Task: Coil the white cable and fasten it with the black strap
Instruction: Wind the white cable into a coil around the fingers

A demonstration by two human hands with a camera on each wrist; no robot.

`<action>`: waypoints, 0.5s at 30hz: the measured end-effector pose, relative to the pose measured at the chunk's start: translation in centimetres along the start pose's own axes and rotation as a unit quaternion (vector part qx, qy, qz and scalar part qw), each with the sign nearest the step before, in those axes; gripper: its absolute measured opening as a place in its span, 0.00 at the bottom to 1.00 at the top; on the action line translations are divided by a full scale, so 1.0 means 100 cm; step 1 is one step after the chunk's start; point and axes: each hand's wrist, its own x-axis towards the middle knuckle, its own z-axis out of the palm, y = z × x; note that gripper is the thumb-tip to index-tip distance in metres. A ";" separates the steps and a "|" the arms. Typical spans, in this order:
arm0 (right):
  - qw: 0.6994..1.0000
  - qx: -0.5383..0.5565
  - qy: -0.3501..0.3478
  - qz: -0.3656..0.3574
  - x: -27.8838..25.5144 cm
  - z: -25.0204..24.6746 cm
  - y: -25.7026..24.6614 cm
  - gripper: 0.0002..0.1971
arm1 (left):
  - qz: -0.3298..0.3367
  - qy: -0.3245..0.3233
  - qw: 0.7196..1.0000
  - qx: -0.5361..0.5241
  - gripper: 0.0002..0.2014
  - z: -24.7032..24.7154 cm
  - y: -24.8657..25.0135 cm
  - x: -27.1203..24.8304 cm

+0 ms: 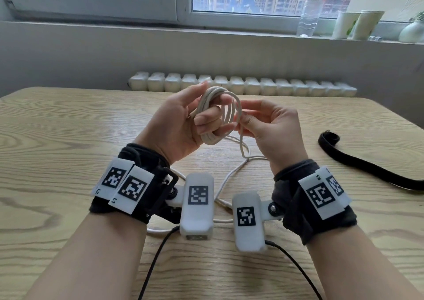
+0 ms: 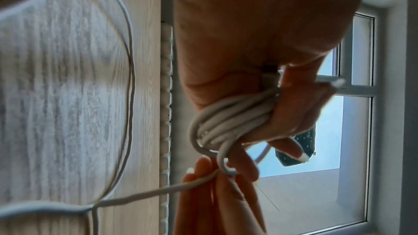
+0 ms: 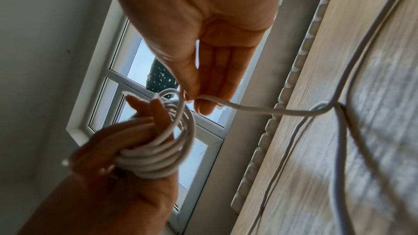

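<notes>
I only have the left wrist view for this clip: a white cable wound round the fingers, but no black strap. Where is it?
Observer: The black fabric strap lies on the light wooden table, to the right of the right hand, with neither hand touching it.
Operator: I see only fingertips of that hand. Is it a fist?
Observer: No. The right wrist view shows its thumb and forefinger pinching the white round cable, with the other fingers fairly straight.
Operator: Anything behind the table?
Observer: The head view shows a clear plastic bottle and two pale paper cups on the windowsill.
</notes>
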 end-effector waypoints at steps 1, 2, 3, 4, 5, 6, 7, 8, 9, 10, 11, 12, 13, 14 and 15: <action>1.000 -0.004 -0.002 0.003 0.000 0.001 0.001 0.06 | 0.004 -0.006 1.000 -0.019 0.25 0.000 0.000 0.000; 1.000 -0.009 -0.005 0.005 0.000 0.001 0.001 0.08 | 0.007 -0.013 0.999 -0.037 0.25 0.001 0.001 -0.001; 1.000 -0.014 -0.011 0.009 -0.001 0.002 0.002 0.09 | 0.011 -0.016 0.998 -0.052 0.25 0.001 0.001 -0.001; 0.999 -0.019 -0.019 0.017 -0.001 0.003 0.004 0.10 | 0.015 -0.014 0.998 -0.063 0.26 0.001 0.002 -0.002; 0.999 -0.024 -0.026 0.027 -0.001 0.004 0.005 0.12 | 0.020 -0.010 0.997 -0.070 0.26 0.002 0.003 -0.002; 0.998 -0.029 -0.034 0.038 -0.002 0.005 0.006 0.13 | 0.026 -0.004 0.997 -0.073 0.27 0.002 0.003 -0.003; 0.997 -0.036 -0.044 0.048 -0.002 0.006 0.008 0.13 | 0.035 0.002 0.997 -0.075 0.27 0.003 0.004 -0.003; 0.996 -0.046 -0.055 0.057 -0.003 0.007 0.009 0.14 | 0.045 0.008 0.996 -0.079 0.28 0.004 0.005 -0.004; 0.994 -0.059 -0.069 0.064 -0.003 0.008 0.009 0.14 | 0.059 0.013 0.995 -0.084 0.28 0.005 0.006 -0.005; 0.991 -0.072 -0.086 0.070 -0.004 0.010 0.009 0.15 | 0.073 0.019 0.993 -0.090 0.28 0.005 0.007 -0.005; 0.988 -0.084 -0.105 0.075 -0.005 0.011 0.009 0.15 | 0.085 0.027 0.991 -0.097 0.28 0.005 0.008 -0.006; 0.985 -0.094 -0.123 0.079 -0.006 0.013 0.008 0.15 | 0.096 0.035 0.989 -0.103 0.28 0.005 0.009 -0.006; 0.981 -0.103 -0.140 0.083 -0.008 0.014 0.008 0.15 | 0.105 0.044 0.988 -0.105 0.27 0.005 0.010 -0.007; 0.978 -0.112 -0.155 0.087 -0.009 0.016 0.007 0.15 | 0.113 0.052 0.987 -0.104 0.28 0.005 0.011 -0.008; 0.974 -0.120 -0.167 0.090 -0.010 0.017 0.007 0.16 | 0.118 0.060 0.986 -0.101 0.28 0.005 0.011 -0.008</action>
